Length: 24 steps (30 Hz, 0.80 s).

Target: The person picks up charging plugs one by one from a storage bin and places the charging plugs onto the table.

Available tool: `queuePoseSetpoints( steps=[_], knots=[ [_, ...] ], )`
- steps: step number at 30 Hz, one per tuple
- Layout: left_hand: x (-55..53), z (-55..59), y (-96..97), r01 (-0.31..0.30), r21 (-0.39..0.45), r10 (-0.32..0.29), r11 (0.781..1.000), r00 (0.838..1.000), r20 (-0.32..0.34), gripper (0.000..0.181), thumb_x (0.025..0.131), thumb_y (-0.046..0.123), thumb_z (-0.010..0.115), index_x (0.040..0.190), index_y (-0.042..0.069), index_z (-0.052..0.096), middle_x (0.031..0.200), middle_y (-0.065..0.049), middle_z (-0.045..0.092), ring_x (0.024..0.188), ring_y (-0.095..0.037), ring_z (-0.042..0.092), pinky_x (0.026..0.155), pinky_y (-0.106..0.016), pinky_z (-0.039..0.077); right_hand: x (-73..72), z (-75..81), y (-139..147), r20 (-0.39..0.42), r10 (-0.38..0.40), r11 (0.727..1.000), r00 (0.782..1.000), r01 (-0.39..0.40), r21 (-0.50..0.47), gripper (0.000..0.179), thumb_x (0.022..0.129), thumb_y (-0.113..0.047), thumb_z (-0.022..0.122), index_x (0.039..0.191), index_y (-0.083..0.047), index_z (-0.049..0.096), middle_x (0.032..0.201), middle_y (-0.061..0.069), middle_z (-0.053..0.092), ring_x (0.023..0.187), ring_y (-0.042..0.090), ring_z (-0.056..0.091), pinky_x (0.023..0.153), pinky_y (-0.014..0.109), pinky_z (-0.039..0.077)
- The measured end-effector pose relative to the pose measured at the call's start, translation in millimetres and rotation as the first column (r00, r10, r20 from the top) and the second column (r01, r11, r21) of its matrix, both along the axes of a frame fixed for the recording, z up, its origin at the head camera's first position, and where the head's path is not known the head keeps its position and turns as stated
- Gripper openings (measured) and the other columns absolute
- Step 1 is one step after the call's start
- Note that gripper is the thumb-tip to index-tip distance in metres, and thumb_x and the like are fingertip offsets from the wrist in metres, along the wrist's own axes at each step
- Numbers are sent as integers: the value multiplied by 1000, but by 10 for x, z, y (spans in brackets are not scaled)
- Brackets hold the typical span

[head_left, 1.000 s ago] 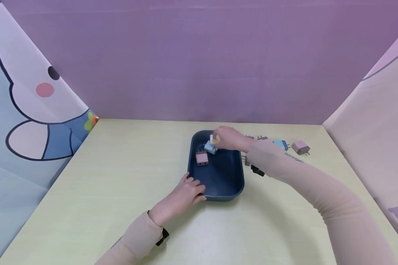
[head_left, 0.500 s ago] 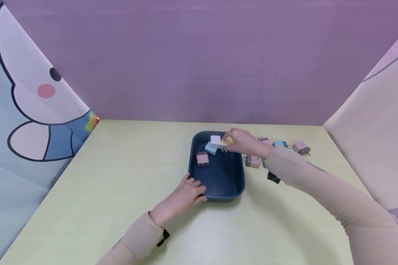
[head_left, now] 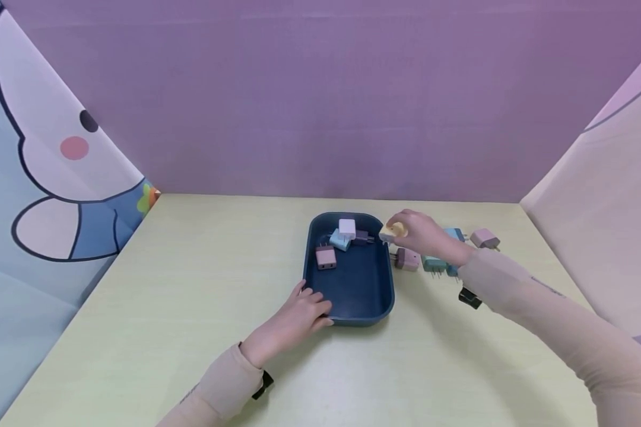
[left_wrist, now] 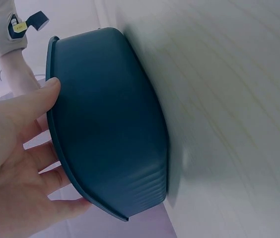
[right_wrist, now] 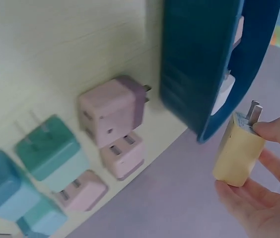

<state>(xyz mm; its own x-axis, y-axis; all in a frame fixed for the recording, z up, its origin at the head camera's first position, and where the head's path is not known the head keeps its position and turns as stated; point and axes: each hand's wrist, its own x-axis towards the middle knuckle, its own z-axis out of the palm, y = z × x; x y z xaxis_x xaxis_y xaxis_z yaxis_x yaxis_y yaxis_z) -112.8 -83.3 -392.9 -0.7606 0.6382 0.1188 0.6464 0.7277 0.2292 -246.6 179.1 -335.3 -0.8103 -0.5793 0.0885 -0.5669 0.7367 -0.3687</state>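
My right hand (head_left: 424,234) pinches a yellow wall charger (right_wrist: 240,148) between thumb and fingers, its metal prongs pointing up in the right wrist view. The hand is just beyond the right rim of a dark blue plastic tray (head_left: 352,290). At the tray's near left corner my left hand (head_left: 294,317) grips the rim, its thumb on the outside in the left wrist view. Inside the tray lie a pink charger (head_left: 326,258), a light blue one (head_left: 339,239), a white one (head_left: 347,228) and a dark purple one (head_left: 361,238).
Right of the tray, several chargers lie on the table, among them a pink and purple one (right_wrist: 112,109), a green one (right_wrist: 50,148) and a blue one (right_wrist: 6,183). Another pink charger (head_left: 484,238) is farther right. A purple backdrop (head_left: 320,101) stands behind the table.
My right hand has moved right, from over the tray to beyond its right rim, with the yellow charger in it. The dark purple charger has come into view. My left hand has stayed put.
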Motion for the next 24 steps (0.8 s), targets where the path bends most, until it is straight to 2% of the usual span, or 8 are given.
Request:
queuePoseSetpoints(
  steps=[3,6,10,19,24],
  knots=[
    [2,-1,-1,-1,1,1,1000,1000,-1,16,84,29,59,77,15,55,71,5,49,75,-15,49,97,-53,29,15,-15,97,7,-20,1000,1000,21,-17,28,79,-6,62,105,3,58,106,22,55,77,25,55,68,40,46],
    [4,1,-2,-2,0,2,1000,1000,0,16,84,29,58,76,15,55,70,5,48,74,-15,49,97,-53,28,30,-25,195,12,-46,998,999,47,-35,29,79,-6,62,106,4,58,108,23,54,77,26,56,68,41,46],
    [2,5,-2,-4,5,4,1000,1000,6,16,84,28,59,76,15,54,70,6,47,74,-14,48,98,-52,28,44,-40,332,9,-77,995,997,77,-57,30,78,-6,62,106,4,57,109,24,54,91,33,54,75,46,45],
    [2,3,-1,-7,2,7,1000,1000,23,15,85,28,58,77,15,55,70,6,47,74,-14,47,98,-53,27,81,-51,625,7,-117,991,993,117,-66,29,79,-3,61,107,6,56,107,26,53,91,35,53,74,48,43],
    [-3,-2,2,-7,-1,7,1000,1000,24,15,85,28,57,79,15,56,71,6,48,75,-14,48,98,-53,27,95,-75,786,-33,-140,988,990,137,-77,29,79,-4,62,105,7,57,105,27,55,87,34,54,71,47,43]
  ],
)
